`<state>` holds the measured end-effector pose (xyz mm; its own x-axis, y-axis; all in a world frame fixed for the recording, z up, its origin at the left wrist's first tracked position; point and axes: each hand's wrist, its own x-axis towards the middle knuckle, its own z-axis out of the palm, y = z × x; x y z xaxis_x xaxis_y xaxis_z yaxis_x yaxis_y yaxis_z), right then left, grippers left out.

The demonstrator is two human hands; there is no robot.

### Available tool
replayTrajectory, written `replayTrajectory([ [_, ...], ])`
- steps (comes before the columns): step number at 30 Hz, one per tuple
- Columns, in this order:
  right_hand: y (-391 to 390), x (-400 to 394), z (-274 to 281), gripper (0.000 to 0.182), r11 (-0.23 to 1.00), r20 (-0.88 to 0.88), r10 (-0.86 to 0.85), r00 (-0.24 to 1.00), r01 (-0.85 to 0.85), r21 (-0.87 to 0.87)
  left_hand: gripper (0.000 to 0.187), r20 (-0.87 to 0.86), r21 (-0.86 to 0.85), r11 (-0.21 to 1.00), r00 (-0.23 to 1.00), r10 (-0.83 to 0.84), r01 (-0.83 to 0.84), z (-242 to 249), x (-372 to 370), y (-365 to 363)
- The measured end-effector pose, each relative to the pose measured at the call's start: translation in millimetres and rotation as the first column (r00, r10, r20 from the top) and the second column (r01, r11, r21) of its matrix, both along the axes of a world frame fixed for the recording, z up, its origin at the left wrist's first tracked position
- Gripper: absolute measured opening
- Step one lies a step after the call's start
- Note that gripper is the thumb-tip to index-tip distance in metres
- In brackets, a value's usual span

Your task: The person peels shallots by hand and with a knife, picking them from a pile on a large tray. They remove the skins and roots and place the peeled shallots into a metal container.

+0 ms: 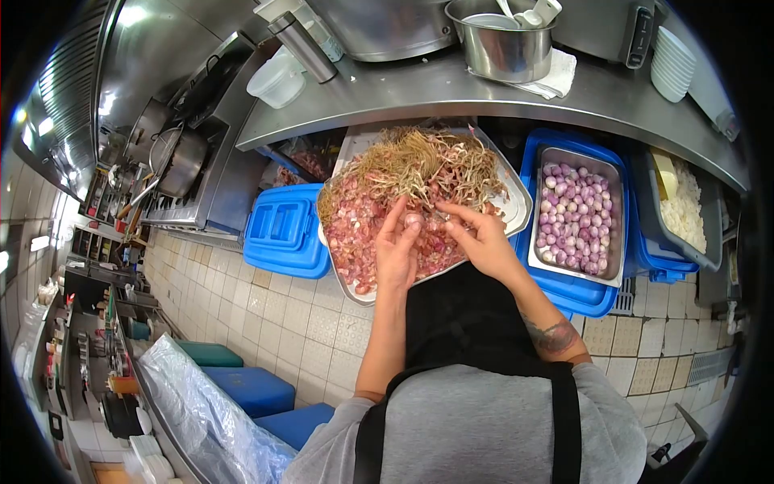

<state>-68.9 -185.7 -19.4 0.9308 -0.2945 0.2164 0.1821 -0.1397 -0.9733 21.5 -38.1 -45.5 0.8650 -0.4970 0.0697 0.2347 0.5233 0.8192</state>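
Observation:
Over a large metal tray (513,181), my left hand (397,252) pinches a small pale pink shallot (414,219) between thumb and fingers. My right hand (484,242) is just to the right of it, with thumb and index finger apart and pointing toward the shallot. Its other fingers are partly hidden below. Beneath both hands, loose pink shallots and skins (355,234) fill the near part of the tray. A heap of dry, stringy shallot roots and tops (435,157) covers the far part.
Peeled purple shallots (574,214) fill a steel pan (536,260) on a blue lid (574,298) at right. Beyond it stands a grey bin (713,256) with white pieces. A steel counter (387,95) crosses ahead, holding a pot (508,56). Another blue lid (282,234) lies left.

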Motion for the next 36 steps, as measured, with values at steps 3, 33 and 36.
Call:
replayTrajectory([
  [3,4.0,0.1,5.6,0.035,0.997,0.011,0.078,0.997,-0.078,-0.011,0.046,0.011,-0.001,1.000,1.000,0.007,-0.007,7.1,-5.9,0.9],
  [33,4.3,6.6,-12.4,0.014,0.998,0.095,0.059,0.994,-0.060,0.007,0.034,0.075,0.094,0.985,0.986,-0.151,0.144,-2.6,-3.1,14.5],
  [36,-2.8,7.7,-20.9,0.013,0.817,0.002,0.297,0.955,-0.255,0.518,0.044,0.023,0.146,0.970,0.979,-0.202,0.196,1.3,-1.3,14.7],
])
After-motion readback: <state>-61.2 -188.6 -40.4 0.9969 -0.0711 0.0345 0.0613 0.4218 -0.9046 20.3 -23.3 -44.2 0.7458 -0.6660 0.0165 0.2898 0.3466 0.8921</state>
